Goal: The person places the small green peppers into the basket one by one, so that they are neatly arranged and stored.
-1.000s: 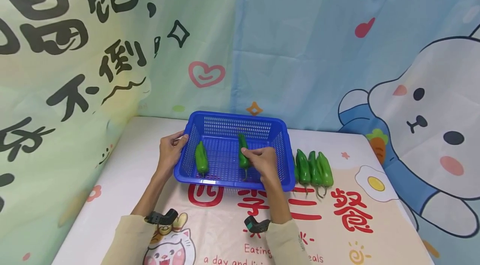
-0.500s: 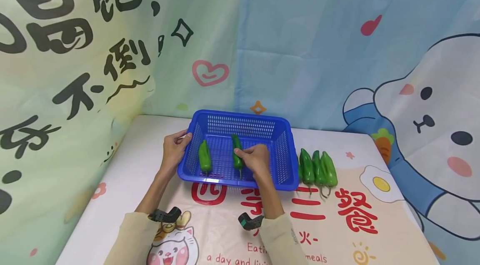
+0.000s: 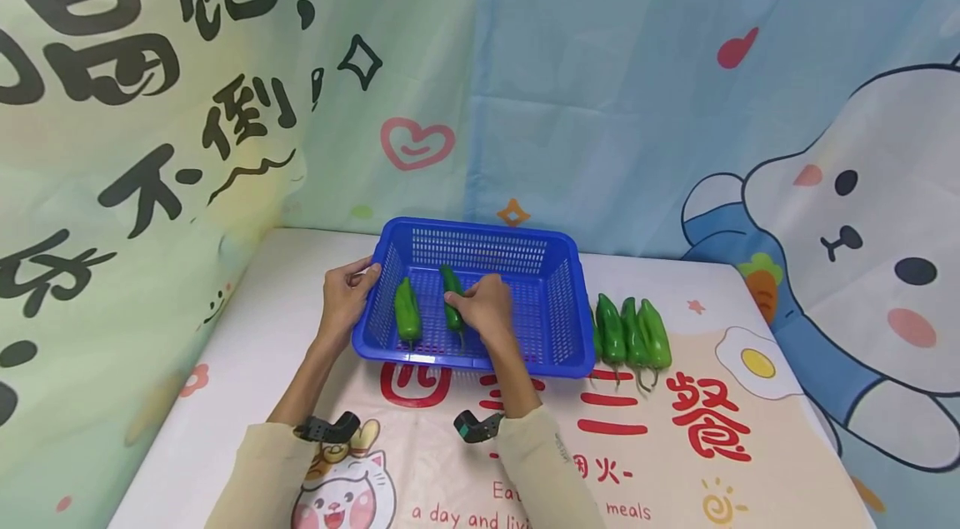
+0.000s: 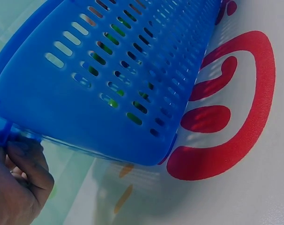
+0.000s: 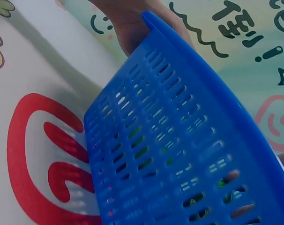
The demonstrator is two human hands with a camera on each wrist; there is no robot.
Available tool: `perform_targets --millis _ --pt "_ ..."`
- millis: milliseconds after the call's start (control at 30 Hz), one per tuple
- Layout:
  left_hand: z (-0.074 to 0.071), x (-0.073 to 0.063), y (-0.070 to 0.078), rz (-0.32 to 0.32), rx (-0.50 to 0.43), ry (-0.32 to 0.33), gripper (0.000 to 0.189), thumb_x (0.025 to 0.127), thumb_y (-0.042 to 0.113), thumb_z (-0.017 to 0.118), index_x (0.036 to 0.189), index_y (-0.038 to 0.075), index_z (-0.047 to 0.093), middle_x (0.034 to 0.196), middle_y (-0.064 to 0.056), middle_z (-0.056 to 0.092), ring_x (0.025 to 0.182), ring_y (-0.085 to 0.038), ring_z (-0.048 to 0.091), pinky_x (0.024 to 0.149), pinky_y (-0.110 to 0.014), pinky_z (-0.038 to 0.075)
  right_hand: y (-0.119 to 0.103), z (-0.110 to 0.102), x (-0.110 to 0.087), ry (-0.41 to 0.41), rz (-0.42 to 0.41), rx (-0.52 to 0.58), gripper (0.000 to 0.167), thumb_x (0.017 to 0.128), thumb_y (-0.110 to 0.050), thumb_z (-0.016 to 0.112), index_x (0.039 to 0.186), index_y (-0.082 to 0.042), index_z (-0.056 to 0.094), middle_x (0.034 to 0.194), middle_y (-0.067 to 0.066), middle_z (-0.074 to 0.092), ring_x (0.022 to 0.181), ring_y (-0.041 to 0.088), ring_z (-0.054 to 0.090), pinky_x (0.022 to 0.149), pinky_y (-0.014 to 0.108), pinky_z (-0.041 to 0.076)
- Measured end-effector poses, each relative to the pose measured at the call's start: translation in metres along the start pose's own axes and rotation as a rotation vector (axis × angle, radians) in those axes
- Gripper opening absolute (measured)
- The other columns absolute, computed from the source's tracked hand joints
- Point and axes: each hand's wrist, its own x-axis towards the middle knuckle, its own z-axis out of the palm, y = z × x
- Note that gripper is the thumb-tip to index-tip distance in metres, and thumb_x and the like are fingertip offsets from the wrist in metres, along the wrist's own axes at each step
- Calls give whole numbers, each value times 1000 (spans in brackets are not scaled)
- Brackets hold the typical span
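A blue perforated basket (image 3: 480,244) stands on the table, and my left hand (image 3: 345,301) grips its left rim. In the left wrist view the thumb and fingers of the left hand (image 4: 25,180) close on the rim at the basket's corner (image 4: 85,108). Inside the basket my right hand (image 3: 487,308) pinches a dark green pepper (image 3: 449,276) between thumb and fingers, stem towards me. A lighter green pepper (image 3: 407,314) lies to its left, a small gap between them. Only the outer basket wall (image 5: 193,108) and bits of green behind its slots show in the right wrist view.
Several green peppers (image 3: 612,331) lie side by side on the table right of the basket, one partly hidden by it. A printed cloth (image 3: 697,462) covers the table. Patterned curtains (image 3: 600,96) hang behind and at the left.
My right hand has moved left inside the basket with the dark green pepper, closer to the lighter one. The left hand has stayed on the rim.
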Motion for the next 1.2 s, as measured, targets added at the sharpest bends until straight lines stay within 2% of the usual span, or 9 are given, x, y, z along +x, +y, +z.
perform_targets --millis 67,300,400,467,700,800,933,1033,1200 --pt "0 0 0 0 1 0 43 111 18 64 144 -10 64 112 -38 76 71 0 70 65 -14 60 2 5 6 -16 3 -13 33 92 -22 90 97 10 84 85 22 81 73 28 79 63 36 64" --pt "1 0 1 4 3 -1 43 111 17 65 144 -11 64 109 -38 76 69 0 70 63 -15 59 63 61 70 2 -38 -104 41 85 -38 95 81 0 82 73 10 77 65 18 68 56 31 58" --pt "1 -1 2 2 8 6 43 111 17 65 144 -11 64 110 -37 77 70 0 70 63 -15 59 60 70 77 -13 -24 -129 41 83 -39 96 74 -4 76 69 7 72 65 18 64 55 32 55" --pt "0 -1 3 -1 10 12 43 111 17 65 144 -10 64 111 -38 76 70 0 70 64 -14 59 56 75 79 -24 -25 -132 43 83 -39 97 73 -6 72 69 6 68 67 20 63 56 33 55" --pt "0 -3 3 -10 4 -1 44 112 19 63 146 -9 63 116 -39 75 72 -1 72 65 -15 60 39 84 70 -46 -41 -218 42 81 -31 99 89 -2 70 83 9 67 88 27 66 89 47 60" --pt "0 -4 3 -12 4 -6 44 113 20 62 147 -9 62 115 -39 75 72 -3 73 65 -15 60 38 88 69 -70 -32 -223 44 81 -29 99 97 1 72 88 12 70 92 29 70 84 45 63" --pt "1 -5 2 -11 4 -7 44 113 19 62 147 -9 62 112 -38 76 71 -4 72 65 -15 60 33 90 67 -90 -14 -253 49 81 -31 99 108 3 74 97 13 74 99 32 72 84 44 65" --pt "1 -5 2 -11 6 -5 44 112 19 62 147 -9 63 110 -37 76 70 -3 71 64 -15 60 31 95 69 -81 -24 -289 51 81 -32 99 109 3 75 101 15 77 104 34 74 90 45 64" --pt "1 -3 3 0 -3 6 42 112 17 63 145 -10 64 110 -39 76 70 -2 72 64 -15 60 28 108 74 -66 -28 -244 44 82 -28 97 105 3 75 100 18 77 104 35 75 95 48 63"
